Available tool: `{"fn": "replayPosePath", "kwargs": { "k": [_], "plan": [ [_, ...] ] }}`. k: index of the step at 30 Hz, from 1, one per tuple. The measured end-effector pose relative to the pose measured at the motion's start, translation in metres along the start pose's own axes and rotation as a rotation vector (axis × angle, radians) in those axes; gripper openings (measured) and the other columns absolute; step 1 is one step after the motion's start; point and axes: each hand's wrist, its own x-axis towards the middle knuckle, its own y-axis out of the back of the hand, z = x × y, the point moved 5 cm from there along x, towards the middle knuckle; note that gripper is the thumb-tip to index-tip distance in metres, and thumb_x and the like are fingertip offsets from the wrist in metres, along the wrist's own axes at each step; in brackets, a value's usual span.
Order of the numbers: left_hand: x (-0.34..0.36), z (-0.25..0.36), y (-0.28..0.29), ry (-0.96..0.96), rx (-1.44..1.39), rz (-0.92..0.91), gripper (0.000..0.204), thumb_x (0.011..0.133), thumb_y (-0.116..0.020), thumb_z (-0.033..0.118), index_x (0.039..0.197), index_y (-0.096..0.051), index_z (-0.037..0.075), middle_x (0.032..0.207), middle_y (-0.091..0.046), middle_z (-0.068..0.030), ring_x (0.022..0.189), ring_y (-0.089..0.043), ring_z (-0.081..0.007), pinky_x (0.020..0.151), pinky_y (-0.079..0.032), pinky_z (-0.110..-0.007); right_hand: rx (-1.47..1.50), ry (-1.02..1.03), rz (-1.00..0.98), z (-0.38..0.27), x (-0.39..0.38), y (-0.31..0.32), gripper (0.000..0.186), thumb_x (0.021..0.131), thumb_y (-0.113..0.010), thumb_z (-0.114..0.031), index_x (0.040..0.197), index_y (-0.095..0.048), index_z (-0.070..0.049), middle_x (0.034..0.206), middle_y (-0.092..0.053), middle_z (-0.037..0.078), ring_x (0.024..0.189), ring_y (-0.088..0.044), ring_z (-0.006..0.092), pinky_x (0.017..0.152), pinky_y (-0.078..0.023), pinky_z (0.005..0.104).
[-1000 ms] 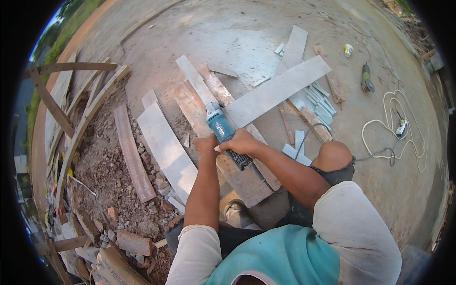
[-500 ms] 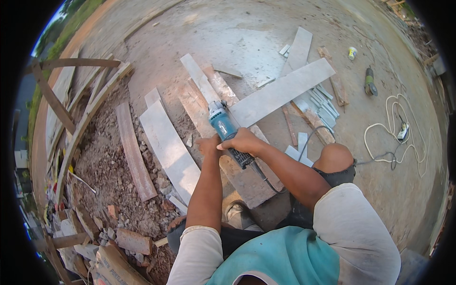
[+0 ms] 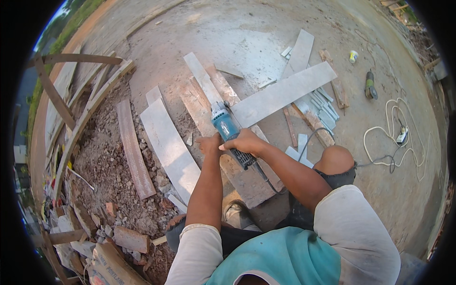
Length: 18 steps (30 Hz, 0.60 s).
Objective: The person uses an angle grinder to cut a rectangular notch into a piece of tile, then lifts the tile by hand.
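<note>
Blue angle grinder in play, its head meeting the narrow pale strip above the worn board! Right hand closes round its body; left hand sits against the other side (how far those fingers curl, can't tell), broad slab lying rightward.

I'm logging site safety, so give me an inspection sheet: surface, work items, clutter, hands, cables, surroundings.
Surface: dusty ground, pale powder ahead.
Work items: blue angle grinder, its head over a narrow grey strip.
Clutter: small grey offcuts and a second grinder lying to the right.
Hands: right hand grips the blue angle grinder; left hand is at its left side, grip unclear.
Cables: dark cord from the blue angle grinder's rear; pale cable looped at right.
Surroundings: rubble and timber beams at left.
</note>
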Motion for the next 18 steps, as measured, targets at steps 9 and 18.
{"fn": "replayPosePath", "kwargs": {
  "k": [9, 18],
  "plan": [
    [-0.013, 0.009, 0.001, -0.003, 0.013, 0.009, 0.107, 0.064, -0.083, 0.038, 0.14, -0.021, -0.006, 0.139, -0.039, -0.0342, 0.129, -0.044, -0.0446, 0.109, -0.039, -0.045, -0.026, 0.049, -0.007, 0.004, -0.009, 0.002, 0.062, 0.066, -0.085, -0.029, 0.108, -0.062, 0.011, 0.101, -0.066, 0.02, 0.089, -0.065, 0.0257, 0.081, -0.05, 0.0326],
    [-0.003, 0.001, 0.0, -0.017, -0.011, 0.02, 0.11, 0.064, -0.084, 0.038, 0.141, -0.019, -0.008, 0.139, -0.039, -0.0351, 0.13, -0.044, -0.0445, 0.109, -0.038, -0.044, -0.081, 0.009, -0.011, -0.003, -0.026, 0.002, 0.048, 0.067, -0.086, -0.031, 0.092, -0.066, 0.005, 0.09, -0.067, 0.016, 0.08, -0.065, 0.0221, 0.075, -0.05, 0.0321]
  ]
}}
